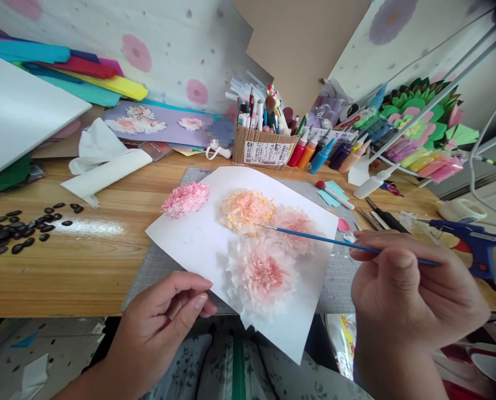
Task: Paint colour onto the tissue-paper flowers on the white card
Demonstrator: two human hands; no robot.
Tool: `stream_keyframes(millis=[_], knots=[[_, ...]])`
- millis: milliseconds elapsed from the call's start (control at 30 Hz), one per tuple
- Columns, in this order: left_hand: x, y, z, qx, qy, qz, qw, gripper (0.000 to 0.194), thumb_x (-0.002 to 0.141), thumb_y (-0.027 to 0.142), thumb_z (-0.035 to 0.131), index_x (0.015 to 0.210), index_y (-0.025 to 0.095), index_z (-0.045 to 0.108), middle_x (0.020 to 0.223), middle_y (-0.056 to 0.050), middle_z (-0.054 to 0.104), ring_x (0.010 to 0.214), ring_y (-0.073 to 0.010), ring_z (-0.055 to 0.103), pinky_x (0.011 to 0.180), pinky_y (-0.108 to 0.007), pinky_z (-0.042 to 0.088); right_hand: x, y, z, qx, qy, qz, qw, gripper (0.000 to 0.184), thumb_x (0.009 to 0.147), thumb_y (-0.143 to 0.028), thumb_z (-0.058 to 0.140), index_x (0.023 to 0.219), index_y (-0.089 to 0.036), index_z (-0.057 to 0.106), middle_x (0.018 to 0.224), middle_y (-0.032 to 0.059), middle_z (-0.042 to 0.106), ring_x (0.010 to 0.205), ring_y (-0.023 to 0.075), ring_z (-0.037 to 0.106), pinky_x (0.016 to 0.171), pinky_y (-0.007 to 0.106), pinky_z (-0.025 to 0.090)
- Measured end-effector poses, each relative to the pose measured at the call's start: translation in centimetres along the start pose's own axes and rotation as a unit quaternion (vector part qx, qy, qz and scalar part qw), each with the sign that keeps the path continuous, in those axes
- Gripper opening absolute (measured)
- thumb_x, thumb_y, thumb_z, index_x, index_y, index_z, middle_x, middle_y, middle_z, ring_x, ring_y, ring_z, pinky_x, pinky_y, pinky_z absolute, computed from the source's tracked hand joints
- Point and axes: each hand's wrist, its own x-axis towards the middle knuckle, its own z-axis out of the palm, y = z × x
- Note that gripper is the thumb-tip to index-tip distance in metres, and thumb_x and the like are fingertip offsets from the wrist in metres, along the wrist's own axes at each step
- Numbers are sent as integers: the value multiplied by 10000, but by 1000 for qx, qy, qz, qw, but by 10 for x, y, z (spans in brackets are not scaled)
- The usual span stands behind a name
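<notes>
In my right hand (pixel 410 283) is a thin blue paintbrush (pixel 327 240), pinched between thumb and fingers. The brush tip reaches the lower edge of an orange-tipped peach paper flower (pixel 248 208). My left hand (pixel 173 311) is beside the lower left edge of the white paper sheet (pixel 189 253), fingers loosely curled with a gap at the thumb; I see nothing held, and cannot tell whether it touches the sheet. On the sheet are also a bright pink ruffled flower (pixel 186 199), a pale flower with a pink centre (pixel 264 272) and another pale pink flower (pixel 296 228).
Beneath the sheet lies a grey cutting mat (pixel 148 289). Black pebble-like pieces (pixel 23 230) are scattered at left, near a white paper roll (pixel 110 175). Behind stand a cardboard box of pens (pixel 264 150) and bottles of colour (pixel 308 150). A blue glue gun (pixel 479 244) lies at right.
</notes>
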Motion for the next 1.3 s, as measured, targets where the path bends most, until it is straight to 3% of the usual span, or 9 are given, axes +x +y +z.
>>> stream_keyframes(millis=[200,433,700,967,1133,1300], knots=[[10,-3,-6,38,-57,92,993,57,780,247,729,810,290,752,603,34,770,529,-171,752,540,-180,605,1,3,-5,1,0,4,1000,72,887,-280,755,836,-230,763,703,-20,737,548,150,642,474,315,497],[9,-6,-8,62,-62,137,987,147,837,176,651,863,291,739,637,65,777,556,-135,760,570,-150,606,0,-1,-2,14,-16,22,1000,52,903,-280,746,869,-248,767,678,-26,710,544,158,630,499,342,494],[10,-13,-12,72,-77,130,986,129,887,171,649,918,265,732,686,42,782,600,-129,758,604,-150,605,3,4,-5,16,18,21,999,37,878,-254,765,847,-242,781,718,-8,741,545,160,636,459,326,483],[9,-16,-18,81,-96,127,984,124,927,194,641,962,276,727,716,37,783,641,-133,761,642,-164,611,-1,0,2,20,-20,31,999,40,892,-237,742,873,-245,776,653,-35,692,541,160,627,568,371,525],[8,-19,-17,78,-92,124,985,117,919,194,647,956,268,730,710,29,780,637,-138,760,637,-170,613,2,4,1,31,3,-1,1000,58,882,-194,744,900,-229,787,728,-12,736,567,149,640,467,314,461],[7,-19,-16,73,-86,108,988,78,896,223,671,931,256,732,690,23,772,622,-143,748,626,-183,611,0,2,5,31,-20,11,999,51,890,-219,730,845,-218,753,611,-37,663,542,158,620,601,366,526]])
